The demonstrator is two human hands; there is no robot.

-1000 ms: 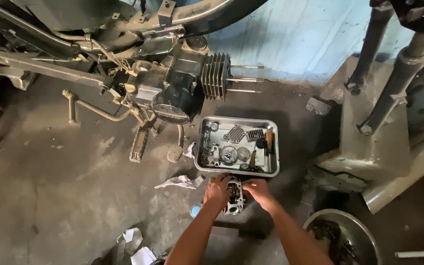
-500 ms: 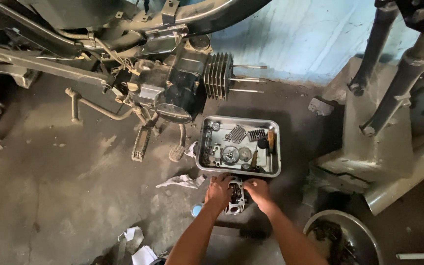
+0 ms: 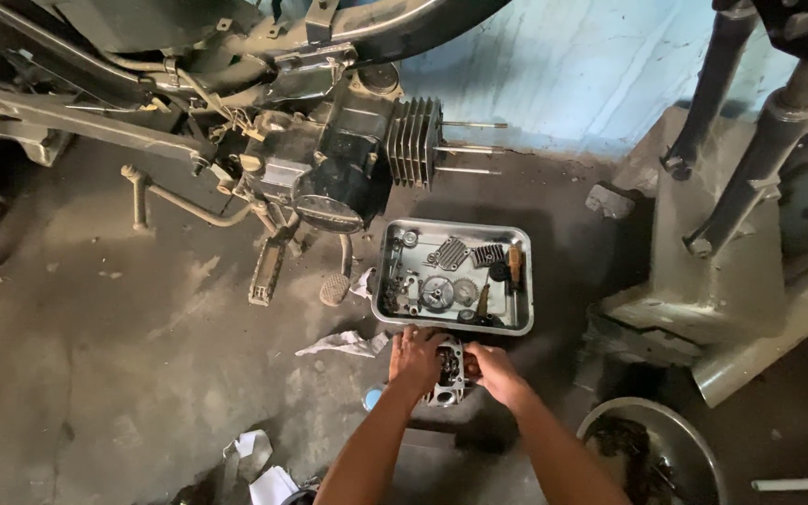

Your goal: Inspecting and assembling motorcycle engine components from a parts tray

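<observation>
My left hand (image 3: 415, 360) and my right hand (image 3: 494, 372) grip a grey metal engine part (image 3: 448, 372) from both sides, low over the dirty floor. Just beyond my fingers sits a rectangular metal tray (image 3: 520, 281) with several gears, bolts and small parts in it. Further back lies a stripped motorcycle engine (image 3: 329, 164) with a finned cylinder (image 3: 415, 140) and long studs pointing right.
A motorcycle frame (image 3: 67, 112) spans the upper left. A crumpled rag (image 3: 343, 344) lies left of my hands, paper scraps (image 3: 259, 468) at the bottom. A round metal bowl (image 3: 694, 449) sits at lower right. Fork legs (image 3: 750, 140) stand by the blue wall.
Both hands keep hold of the engine part in about the same spot. The view has shifted slightly; nothing else has moved.
</observation>
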